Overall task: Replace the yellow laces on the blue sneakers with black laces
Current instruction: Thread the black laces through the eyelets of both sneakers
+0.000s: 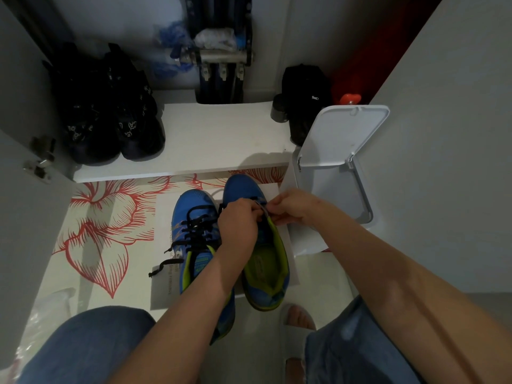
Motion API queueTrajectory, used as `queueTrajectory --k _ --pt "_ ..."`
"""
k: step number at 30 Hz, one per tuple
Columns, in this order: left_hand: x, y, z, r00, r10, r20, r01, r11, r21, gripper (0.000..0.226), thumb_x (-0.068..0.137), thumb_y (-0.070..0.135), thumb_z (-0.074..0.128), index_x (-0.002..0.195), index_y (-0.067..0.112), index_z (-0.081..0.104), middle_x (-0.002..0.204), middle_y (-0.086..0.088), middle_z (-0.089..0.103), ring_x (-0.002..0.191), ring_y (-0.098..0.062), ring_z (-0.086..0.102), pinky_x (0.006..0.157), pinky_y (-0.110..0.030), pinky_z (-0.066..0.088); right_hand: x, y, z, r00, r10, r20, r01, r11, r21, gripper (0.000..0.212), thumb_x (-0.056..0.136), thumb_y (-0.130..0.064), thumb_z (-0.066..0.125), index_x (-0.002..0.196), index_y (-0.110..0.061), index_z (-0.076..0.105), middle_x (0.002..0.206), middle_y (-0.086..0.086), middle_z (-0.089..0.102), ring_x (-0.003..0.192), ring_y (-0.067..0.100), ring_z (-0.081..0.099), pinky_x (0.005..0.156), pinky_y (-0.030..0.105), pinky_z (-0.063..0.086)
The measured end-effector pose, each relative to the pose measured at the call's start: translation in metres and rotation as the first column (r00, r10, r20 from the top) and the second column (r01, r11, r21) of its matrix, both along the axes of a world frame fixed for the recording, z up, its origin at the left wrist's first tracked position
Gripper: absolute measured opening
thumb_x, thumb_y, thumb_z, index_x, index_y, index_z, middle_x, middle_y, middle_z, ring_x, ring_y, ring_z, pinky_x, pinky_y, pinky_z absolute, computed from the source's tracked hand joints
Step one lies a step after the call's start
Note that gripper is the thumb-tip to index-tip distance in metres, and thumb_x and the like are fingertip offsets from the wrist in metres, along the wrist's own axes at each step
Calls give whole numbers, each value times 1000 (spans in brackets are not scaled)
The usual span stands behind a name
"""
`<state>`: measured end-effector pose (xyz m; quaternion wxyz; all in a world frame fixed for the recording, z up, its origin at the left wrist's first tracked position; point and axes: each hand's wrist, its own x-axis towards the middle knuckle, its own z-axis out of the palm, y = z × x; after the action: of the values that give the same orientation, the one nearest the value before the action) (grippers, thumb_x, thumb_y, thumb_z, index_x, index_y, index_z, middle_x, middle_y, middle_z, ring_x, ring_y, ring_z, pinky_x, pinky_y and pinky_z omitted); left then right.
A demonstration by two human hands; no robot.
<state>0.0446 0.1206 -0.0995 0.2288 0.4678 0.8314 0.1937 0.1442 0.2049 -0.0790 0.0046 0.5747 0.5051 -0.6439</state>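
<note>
Just past your denim-clad knees [91, 345], two blue sneakers stand side by side on a sheet of paper [162, 295] whose printed line is too small to read. The left sneaker [194, 203] carries a black lace [199, 225], its loose ends trailing left. Your left hand [238, 225] and right hand [293, 206] both pinch the right sneaker [241, 187] at its eyelet edge. Its green insole print is illegible. Beyond are an open white bin [340, 134] and black shoes [110, 112] with unreadable white marks.

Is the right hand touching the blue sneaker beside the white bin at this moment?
Touching. The head view shows the right hand pinching the sneaker at its upper edge near the eyelets, with no gap between fingertips and shoe.
</note>
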Motion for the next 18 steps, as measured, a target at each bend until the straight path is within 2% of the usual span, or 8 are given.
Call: queueTrajectory --k 3,6,11,13,15,18 --pt "0 0 -1 1000 9 -13 -9 1000 1 23 94 20 52 96 13 73 96 -5 71 87 -20 64 65 -24 39 0 -2 0 999 36 -4 -36 999 26 4 90 0 57 90 2 60 78 10 58 68 15 58 58 20 53" --pt "-1 1 -2 1000 -7 -12 7 1000 5 22 93 18 53 95 14 74 96 -4 72 87 -20 64 66 -25 40 0 -2 -4 998 63 6 -63 991 114 17 89 2 57 75 -7 55 74 9 57 65 15 57 60 22 53" --pt "2 0 -1 994 -32 -104 32 999 -4 22 94 16 50 98 14 72 99 -4 70 90 -21 64 70 -29 44 1 -4 -5 995 102 6 -101 972 211 17 88 3 59 74 -6 57 71 10 58 62 16 58 59 22 54" --pt "3 -1 1 990 -45 -131 46 999 1 22 94 18 49 100 13 71 101 -5 70 92 -21 63 72 -29 45 3 -3 -8 996 90 -12 -86 979 187 6 89 2 58 83 1 61 72 10 58 63 15 58 56 19 54" --pt "4 -1 3 987 -78 -140 76 997 -16 23 95 19 49 104 14 69 103 -6 69 94 -21 62 73 -30 44 3 -3 -8 996 83 -39 -77 989 126 7 91 -2 56 91 4 61 75 10 58 65 15 57 58 20 53" --pt "3 -1 4 990 -103 -100 98 994 -49 22 93 20 52 110 14 65 109 -7 66 99 -23 60 77 -33 45 1 -7 -6 995 90 -51 -87 994 60 17 95 -5 51 79 -8 54 76 9 56 66 15 54 63 22 50"
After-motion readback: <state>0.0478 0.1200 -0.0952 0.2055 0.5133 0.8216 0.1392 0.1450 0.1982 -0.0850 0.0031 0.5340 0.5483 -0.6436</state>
